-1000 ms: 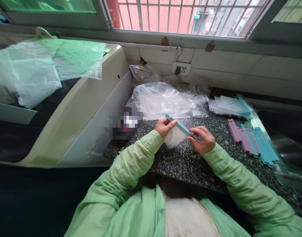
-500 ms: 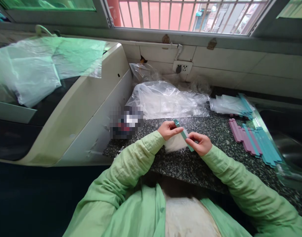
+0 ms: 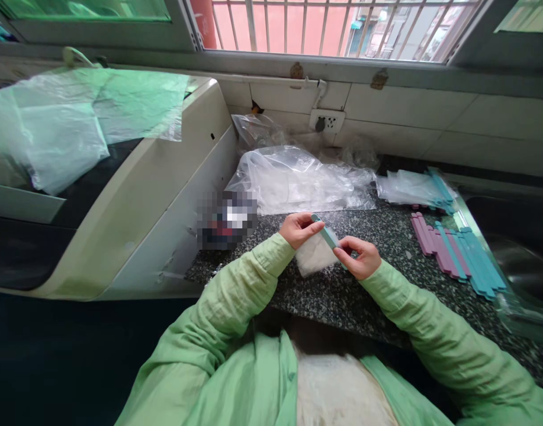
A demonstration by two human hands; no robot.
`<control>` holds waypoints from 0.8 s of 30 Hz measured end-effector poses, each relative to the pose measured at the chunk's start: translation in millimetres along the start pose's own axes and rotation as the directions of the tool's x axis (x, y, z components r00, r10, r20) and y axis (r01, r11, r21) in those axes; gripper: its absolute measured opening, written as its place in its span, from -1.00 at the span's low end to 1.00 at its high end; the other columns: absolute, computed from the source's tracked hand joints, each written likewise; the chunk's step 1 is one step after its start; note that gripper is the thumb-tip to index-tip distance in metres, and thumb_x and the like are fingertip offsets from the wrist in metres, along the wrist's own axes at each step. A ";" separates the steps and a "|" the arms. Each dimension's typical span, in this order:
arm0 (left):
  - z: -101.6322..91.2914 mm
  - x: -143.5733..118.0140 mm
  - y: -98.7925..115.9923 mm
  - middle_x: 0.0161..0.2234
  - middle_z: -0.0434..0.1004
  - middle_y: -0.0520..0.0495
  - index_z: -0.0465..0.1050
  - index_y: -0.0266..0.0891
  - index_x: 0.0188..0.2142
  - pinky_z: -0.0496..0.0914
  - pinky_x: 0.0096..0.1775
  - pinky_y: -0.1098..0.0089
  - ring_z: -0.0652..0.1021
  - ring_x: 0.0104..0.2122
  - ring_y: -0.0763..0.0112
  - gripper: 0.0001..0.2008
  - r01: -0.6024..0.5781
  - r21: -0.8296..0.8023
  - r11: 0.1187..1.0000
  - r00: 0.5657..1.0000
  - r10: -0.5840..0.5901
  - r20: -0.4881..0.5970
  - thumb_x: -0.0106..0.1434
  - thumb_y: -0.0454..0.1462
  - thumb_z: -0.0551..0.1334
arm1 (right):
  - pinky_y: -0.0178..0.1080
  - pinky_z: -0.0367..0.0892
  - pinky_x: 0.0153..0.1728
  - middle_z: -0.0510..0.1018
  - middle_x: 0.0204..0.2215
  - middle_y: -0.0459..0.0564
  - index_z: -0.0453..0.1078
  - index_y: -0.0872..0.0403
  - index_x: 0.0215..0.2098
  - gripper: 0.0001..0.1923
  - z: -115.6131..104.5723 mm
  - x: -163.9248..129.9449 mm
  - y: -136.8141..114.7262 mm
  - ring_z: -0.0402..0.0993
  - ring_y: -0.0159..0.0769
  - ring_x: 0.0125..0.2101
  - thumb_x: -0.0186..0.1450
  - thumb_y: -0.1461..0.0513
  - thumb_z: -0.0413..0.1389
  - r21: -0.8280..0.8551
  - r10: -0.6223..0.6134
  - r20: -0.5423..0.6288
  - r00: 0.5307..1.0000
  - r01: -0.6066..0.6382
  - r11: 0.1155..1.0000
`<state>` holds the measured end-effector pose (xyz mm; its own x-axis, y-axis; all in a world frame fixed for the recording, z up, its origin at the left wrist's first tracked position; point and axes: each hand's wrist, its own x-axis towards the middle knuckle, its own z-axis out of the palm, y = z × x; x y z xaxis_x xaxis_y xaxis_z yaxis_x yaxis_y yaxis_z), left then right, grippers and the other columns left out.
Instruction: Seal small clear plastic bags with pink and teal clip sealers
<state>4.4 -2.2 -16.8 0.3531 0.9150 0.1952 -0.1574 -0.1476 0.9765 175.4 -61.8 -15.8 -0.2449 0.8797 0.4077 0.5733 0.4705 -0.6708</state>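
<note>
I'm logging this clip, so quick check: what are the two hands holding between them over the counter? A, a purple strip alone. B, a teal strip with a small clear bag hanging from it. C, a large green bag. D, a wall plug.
B: the left hand and right hand pinch the ends of a teal strip, with a small clear bag hanging below it.
</note>
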 end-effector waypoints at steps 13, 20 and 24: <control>-0.1 -0.3 0.9 -0.66 0.21 0.06 0.32 -0.33 -0.64 0.13 -0.54 0.49 0.24 -0.61 0.59 -0.59 -0.024 0.032 0.999 1.000 0.024 -0.002 -0.06 0.01 0.24 | -0.39 0.20 -0.64 0.33 -0.69 -0.13 0.31 0.10 -0.57 -0.83 0.2 -0.5 1.3 0.21 -0.49 -0.66 0.13 0.21 0.03 -0.020 -0.030 -0.022 0.999 0.030 0.999; 0.8 0.3 0.9 -0.64 0.23 0.04 0.34 -0.34 -0.63 0.15 -0.53 0.49 0.26 -0.59 0.58 -0.61 -0.080 0.067 0.995 0.996 0.081 -0.020 -0.03 -0.01 0.22 | -0.38 0.20 -0.64 0.34 -0.69 -0.12 0.32 0.11 -0.57 -0.84 1.0 -1.3 1.8 0.21 -0.49 -0.67 0.13 0.22 0.04 -0.015 -0.035 -0.028 0.999 0.035 0.999; 1.2 0.1 2.3 -0.66 0.20 0.06 0.31 -0.34 -0.65 0.15 -0.54 0.50 0.24 -0.60 0.59 -0.59 -0.079 0.076 0.994 0.996 0.082 -0.036 -0.04 0.01 0.22 | -0.37 0.19 -0.63 0.33 -0.69 -0.12 0.32 0.11 -0.56 -0.85 -0.1 -0.7 2.5 0.21 -0.48 -0.66 0.13 0.21 0.04 -0.035 -0.026 -0.043 0.999 0.025 0.999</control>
<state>5.2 -2.9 -14.4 0.3055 0.9127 0.2716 -0.1140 -0.2481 0.9620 177.0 -61.3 -17.7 -0.2257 0.8631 0.4518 0.5940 0.4895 -0.6384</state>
